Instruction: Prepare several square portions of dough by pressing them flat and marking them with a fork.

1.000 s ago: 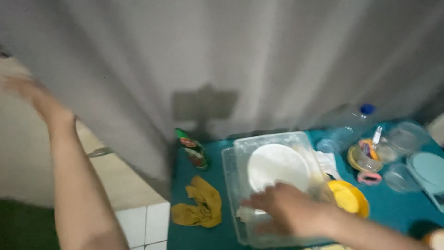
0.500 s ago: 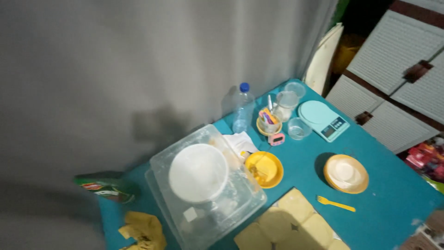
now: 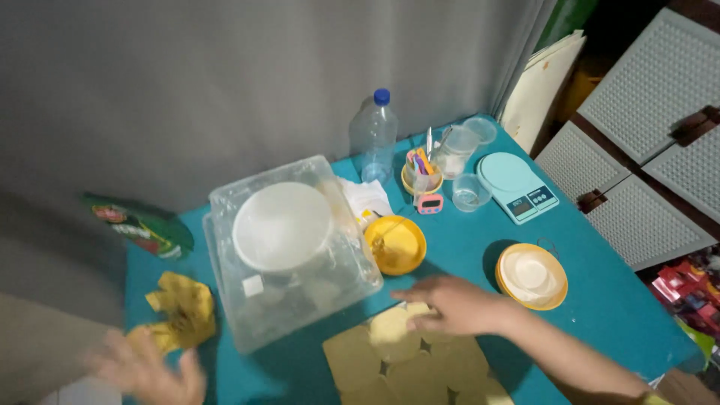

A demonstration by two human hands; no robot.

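Observation:
My right hand [image 3: 452, 306] lies flat, fingers spread, on the upper edge of a tan patterned mat [image 3: 409, 364] at the near side of the teal table [image 3: 615, 300]. It holds nothing. Blurred, my left hand [image 3: 146, 367] hovers open at the lower left, just below a crumpled yellow cloth [image 3: 180, 311]. Between the hands stands a clear plastic box [image 3: 289, 251] with a white bowl [image 3: 281, 225] inside it. Right of the box sits a yellow bowl [image 3: 395, 244].
Farther back stand a clear bottle with a blue cap [image 3: 373, 139], a cup of coloured utensils [image 3: 420, 171], clear cups [image 3: 469, 191], a pink timer [image 3: 430, 203] and a pale blue scale [image 3: 516, 187]. A yellow-rimmed dish [image 3: 531, 275] sits right; a green packet [image 3: 139, 225] left. A grey curtain [image 3: 225, 82] hangs behind.
The view has swung from the curtain down onto the table. My right hand has left the clear box and now rests on the mat. My left arm has dropped to the lower left.

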